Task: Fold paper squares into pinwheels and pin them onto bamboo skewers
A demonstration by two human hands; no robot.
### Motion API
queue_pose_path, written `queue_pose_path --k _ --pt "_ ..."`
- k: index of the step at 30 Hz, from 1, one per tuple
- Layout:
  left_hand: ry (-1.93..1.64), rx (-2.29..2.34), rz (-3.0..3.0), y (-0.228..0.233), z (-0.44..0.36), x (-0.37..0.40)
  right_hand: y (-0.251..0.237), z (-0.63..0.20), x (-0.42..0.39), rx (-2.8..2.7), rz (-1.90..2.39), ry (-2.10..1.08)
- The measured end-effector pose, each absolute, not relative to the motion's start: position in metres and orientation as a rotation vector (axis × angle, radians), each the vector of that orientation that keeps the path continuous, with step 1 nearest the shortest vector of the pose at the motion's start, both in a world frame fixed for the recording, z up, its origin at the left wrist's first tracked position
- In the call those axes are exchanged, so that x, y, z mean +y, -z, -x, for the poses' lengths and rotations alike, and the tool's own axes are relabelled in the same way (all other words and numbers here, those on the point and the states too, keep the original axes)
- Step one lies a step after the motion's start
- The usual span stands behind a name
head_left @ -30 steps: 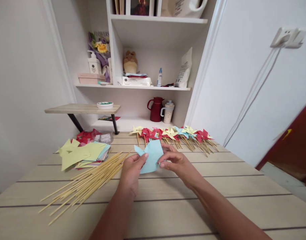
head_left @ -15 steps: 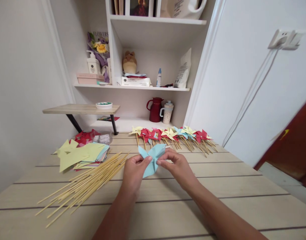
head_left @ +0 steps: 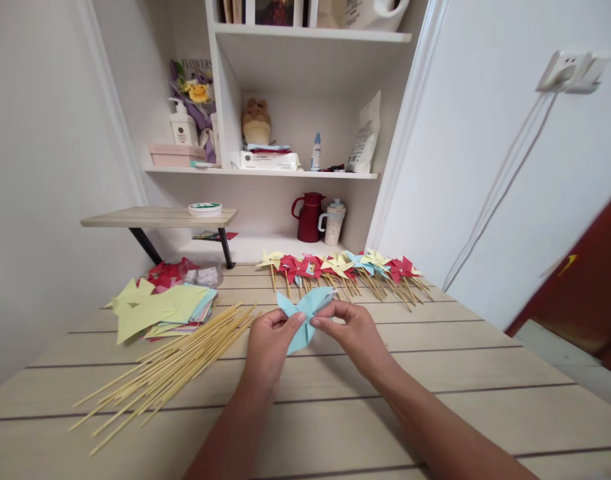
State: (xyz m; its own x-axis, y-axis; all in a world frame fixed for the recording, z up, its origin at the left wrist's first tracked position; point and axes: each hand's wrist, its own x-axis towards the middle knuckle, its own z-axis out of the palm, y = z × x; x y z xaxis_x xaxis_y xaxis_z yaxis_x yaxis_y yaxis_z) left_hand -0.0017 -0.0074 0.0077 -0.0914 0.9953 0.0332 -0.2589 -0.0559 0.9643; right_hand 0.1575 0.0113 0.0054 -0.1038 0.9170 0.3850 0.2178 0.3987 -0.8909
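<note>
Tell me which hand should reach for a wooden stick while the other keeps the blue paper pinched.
Probably the left hand. The wooden sticks lie on its side of the table, while the right hand could keep the blue paper pinched.

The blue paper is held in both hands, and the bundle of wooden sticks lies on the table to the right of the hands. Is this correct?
Not quite. In the head view both hands, left hand and right hand, do hold the blue paper, but the wooden sticks lie on the table to the left of the hands, not the right.
</note>
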Motion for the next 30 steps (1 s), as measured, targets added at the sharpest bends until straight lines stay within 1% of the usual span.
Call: queue_pose_path --k 7,15,30 --pt "-1.426 1.008 -0.949 -0.010 -0.001 -0.009 -0.004 -0.156 0.013 -1.534 0.985 -0.838" --pt "-1.425 0.966 -0.922 -0.010 -0.002 -0.009 -0.004 -0.152 0.009 -1.373 0.860 -1.031" --pt "-1.415 0.942 -0.982 -0.015 -0.001 -0.012 -0.011 -0.148 0.001 -1.304 0.821 -1.090"
